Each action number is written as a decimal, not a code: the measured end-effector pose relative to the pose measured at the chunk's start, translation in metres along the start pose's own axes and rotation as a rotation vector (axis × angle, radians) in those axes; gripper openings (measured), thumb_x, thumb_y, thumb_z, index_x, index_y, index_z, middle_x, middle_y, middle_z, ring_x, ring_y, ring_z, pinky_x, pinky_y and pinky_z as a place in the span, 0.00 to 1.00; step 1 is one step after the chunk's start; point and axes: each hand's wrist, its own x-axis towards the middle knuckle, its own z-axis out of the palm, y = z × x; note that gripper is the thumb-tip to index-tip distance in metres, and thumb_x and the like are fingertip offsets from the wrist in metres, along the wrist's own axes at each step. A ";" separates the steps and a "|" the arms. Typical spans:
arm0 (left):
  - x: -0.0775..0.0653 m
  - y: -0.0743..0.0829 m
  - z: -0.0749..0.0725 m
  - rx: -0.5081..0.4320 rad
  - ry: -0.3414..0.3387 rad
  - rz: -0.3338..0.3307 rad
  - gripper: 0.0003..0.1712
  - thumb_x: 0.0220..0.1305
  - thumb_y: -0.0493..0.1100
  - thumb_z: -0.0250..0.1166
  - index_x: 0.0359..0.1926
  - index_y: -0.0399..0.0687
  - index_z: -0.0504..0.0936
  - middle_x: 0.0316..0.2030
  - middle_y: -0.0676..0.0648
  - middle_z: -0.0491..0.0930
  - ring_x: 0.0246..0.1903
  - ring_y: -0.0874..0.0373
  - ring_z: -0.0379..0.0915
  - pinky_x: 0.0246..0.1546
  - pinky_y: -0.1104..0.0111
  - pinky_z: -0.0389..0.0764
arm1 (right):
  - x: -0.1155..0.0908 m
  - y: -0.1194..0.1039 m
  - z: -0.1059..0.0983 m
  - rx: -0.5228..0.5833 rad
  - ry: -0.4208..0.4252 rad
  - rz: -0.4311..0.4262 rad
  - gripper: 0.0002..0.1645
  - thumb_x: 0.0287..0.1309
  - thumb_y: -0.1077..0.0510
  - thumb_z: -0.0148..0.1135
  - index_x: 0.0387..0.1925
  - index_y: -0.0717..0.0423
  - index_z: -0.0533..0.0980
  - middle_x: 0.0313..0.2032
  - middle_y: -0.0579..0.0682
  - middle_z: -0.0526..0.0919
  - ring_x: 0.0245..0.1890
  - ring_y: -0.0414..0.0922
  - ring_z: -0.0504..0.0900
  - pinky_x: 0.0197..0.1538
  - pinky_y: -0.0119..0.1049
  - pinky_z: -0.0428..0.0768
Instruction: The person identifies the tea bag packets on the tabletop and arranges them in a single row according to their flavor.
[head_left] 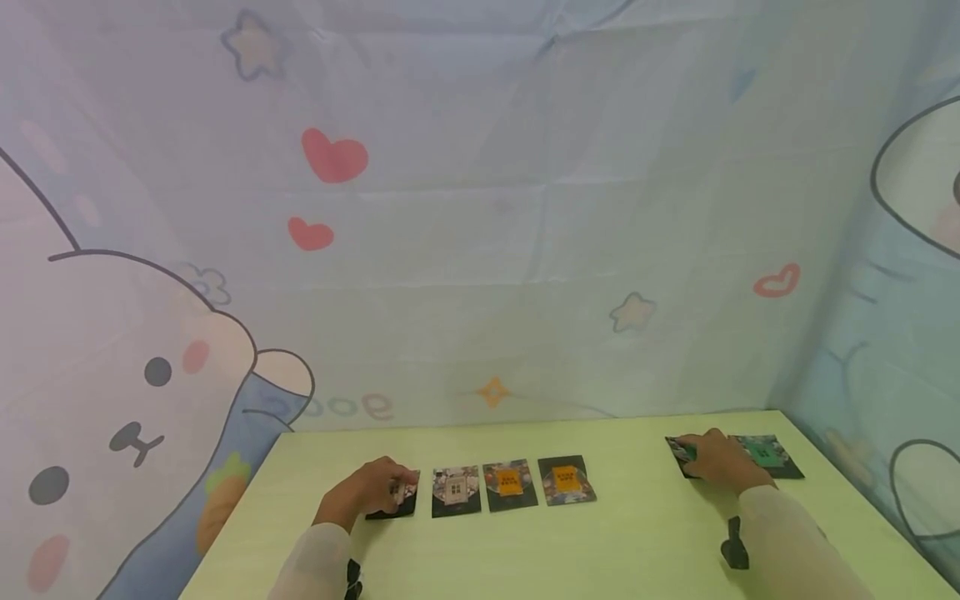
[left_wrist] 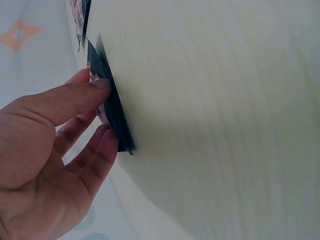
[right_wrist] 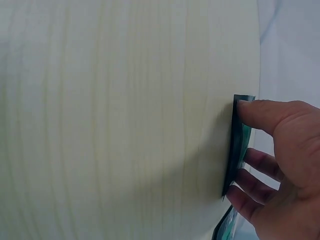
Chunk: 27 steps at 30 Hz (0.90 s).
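At the left end of a row of printed cards, my left hand (head_left: 377, 487) holds a dark card (head_left: 405, 503) with a pale label. The left wrist view shows the thumb and fingers gripping that thin card (left_wrist: 113, 107) by its edges, close over the tabletop. On the far right, my right hand (head_left: 716, 460) grips a dark card (head_left: 680, 454) with green on its face. Seen from the right wrist, the thumb is at one end of this card (right_wrist: 239, 145) and the fingertips are at the other. Another green-labelled card (head_left: 767, 455) lies just right of the right hand.
Between the hands lie a pale-labelled card (head_left: 455, 492) and two orange-labelled cards, one left (head_left: 510, 484) and one right (head_left: 566, 480). The pale yellow table (head_left: 570, 554) ends at a hanging cloth (head_left: 465, 333) printed with cartoons.
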 end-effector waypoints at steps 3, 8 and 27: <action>0.000 0.001 -0.001 0.008 -0.001 0.001 0.29 0.58 0.29 0.72 0.59 0.57 0.85 0.58 0.45 0.76 0.58 0.43 0.75 0.50 0.53 0.77 | -0.002 -0.004 0.000 0.001 -0.006 0.008 0.33 0.62 0.57 0.65 0.67 0.64 0.72 0.55 0.76 0.72 0.51 0.70 0.76 0.50 0.67 0.74; -0.001 0.003 -0.003 0.018 -0.008 -0.010 0.30 0.58 0.29 0.72 0.60 0.58 0.85 0.60 0.45 0.76 0.60 0.42 0.74 0.51 0.52 0.78 | -0.004 -0.010 0.002 0.000 -0.016 -0.004 0.33 0.63 0.56 0.65 0.67 0.63 0.72 0.53 0.73 0.74 0.53 0.71 0.74 0.55 0.73 0.67; -0.001 0.005 -0.003 0.007 -0.010 -0.021 0.30 0.58 0.29 0.72 0.59 0.58 0.85 0.61 0.43 0.75 0.63 0.38 0.71 0.54 0.49 0.77 | -0.010 -0.039 0.014 0.012 -0.005 0.024 0.33 0.62 0.54 0.68 0.66 0.61 0.73 0.54 0.71 0.73 0.48 0.69 0.74 0.50 0.65 0.75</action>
